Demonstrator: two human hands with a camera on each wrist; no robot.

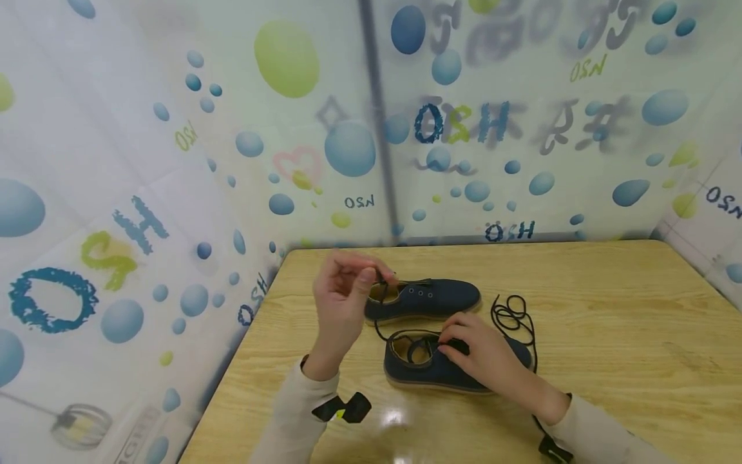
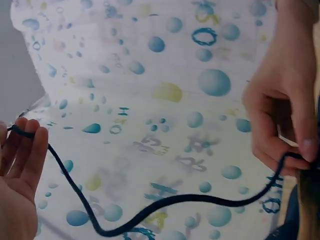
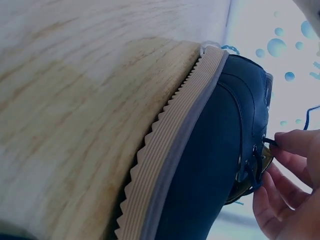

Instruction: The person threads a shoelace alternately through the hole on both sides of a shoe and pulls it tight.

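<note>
My left hand [image 1: 342,293] is raised over the heel end of the shoes and holds a dark shoelace [image 2: 175,200] between thumb and fingers. That lace sags across to my right hand [image 1: 481,351], which pinches it by the eyelets of the near navy shoe [image 1: 440,375]. Lace also threads through eyelets of this shoe in the right wrist view, where the fingers [image 3: 290,200] are at its opening. The near shoe stands on its ribbed tan sole [image 3: 175,130], toe to the right. My right hand hides part of its upper.
A second navy shoe [image 1: 446,298] lies behind, its eyelets bare of lace. Loops of loose lace [image 1: 513,314] lie beyond the near shoe's toe and run down past my right wrist. The wooden table [image 1: 637,335] meets a bubble-printed curtain [image 1: 493,161] at the back.
</note>
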